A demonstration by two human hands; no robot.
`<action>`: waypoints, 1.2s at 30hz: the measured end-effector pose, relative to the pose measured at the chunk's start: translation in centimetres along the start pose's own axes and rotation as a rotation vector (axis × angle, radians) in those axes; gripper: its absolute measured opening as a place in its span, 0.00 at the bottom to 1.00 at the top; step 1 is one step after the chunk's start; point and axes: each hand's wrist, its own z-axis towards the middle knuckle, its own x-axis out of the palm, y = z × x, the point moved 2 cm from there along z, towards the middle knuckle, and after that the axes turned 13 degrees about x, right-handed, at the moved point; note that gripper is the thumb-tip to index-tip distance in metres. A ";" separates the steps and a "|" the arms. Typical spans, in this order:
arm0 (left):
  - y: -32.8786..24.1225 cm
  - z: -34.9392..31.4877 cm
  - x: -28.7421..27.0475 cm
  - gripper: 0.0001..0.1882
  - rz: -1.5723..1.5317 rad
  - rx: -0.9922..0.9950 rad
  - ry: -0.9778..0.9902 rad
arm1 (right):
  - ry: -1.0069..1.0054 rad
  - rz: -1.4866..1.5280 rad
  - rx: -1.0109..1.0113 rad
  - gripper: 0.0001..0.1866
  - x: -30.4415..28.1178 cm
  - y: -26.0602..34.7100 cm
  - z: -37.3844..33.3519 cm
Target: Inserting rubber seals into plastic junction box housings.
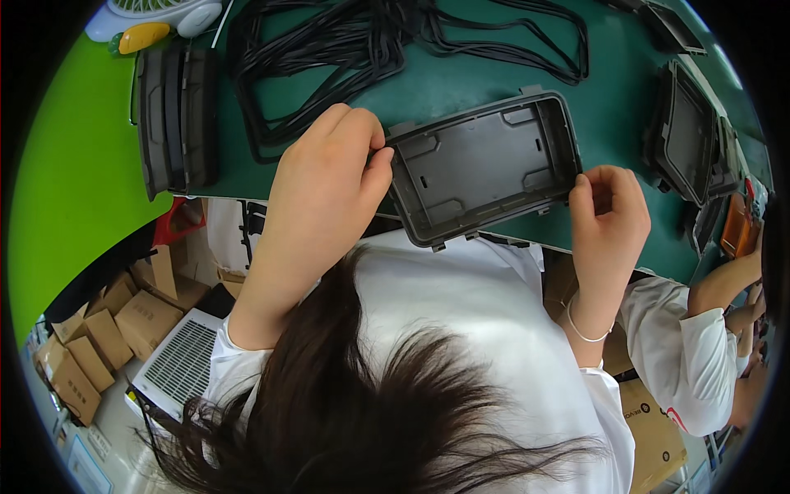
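Observation:
A dark grey rectangular plastic case shell [481, 169] is tilted at the near edge of the green table, its hollow side facing up. My left hand [333, 169] pinches its left rim near the upper left corner, thumb against the fingers. At the lower right corner, my right hand [611, 206] grips the rim with thumb and curled fingers. Whether a thin seal lies in the rim under my fingertips is too small to make out. Just beyond the shell lies a tangled pile of black rubber-like loops [362, 53].
Several similar shells [197, 123] stand stacked at the left, and more shells [687, 136] lean at the right. A small fan [136, 12] sits at the far left corner. Cardboard boxes [148, 321] crowd the floor. At the right works another person in a white sleeve [679, 350].

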 end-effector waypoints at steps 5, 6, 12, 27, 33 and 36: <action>1.2 -0.3 0.3 0.07 -0.084 -0.071 -0.033 | 0.123 0.095 0.094 0.05 0.6 -1.5 0.8; 1.9 -0.2 0.2 0.06 -0.184 -0.156 0.063 | 0.261 0.246 0.245 0.05 0.5 -2.6 1.3; 3.5 -0.4 0.5 0.14 -0.823 -0.500 0.438 | 0.676 0.934 0.487 0.07 1.6 -4.1 0.9; 2.6 -2.1 2.8 0.12 -0.698 0.012 0.562 | -0.021 0.724 0.279 0.14 2.9 -3.2 4.7; 1.5 2.2 5.3 0.14 -0.900 -0.158 0.063 | 0.164 0.640 0.352 0.16 2.6 -2.7 1.4; 1.5 5.0 7.9 0.17 -0.754 -0.137 -0.078 | 0.123 0.648 0.158 0.16 4.9 -1.7 2.3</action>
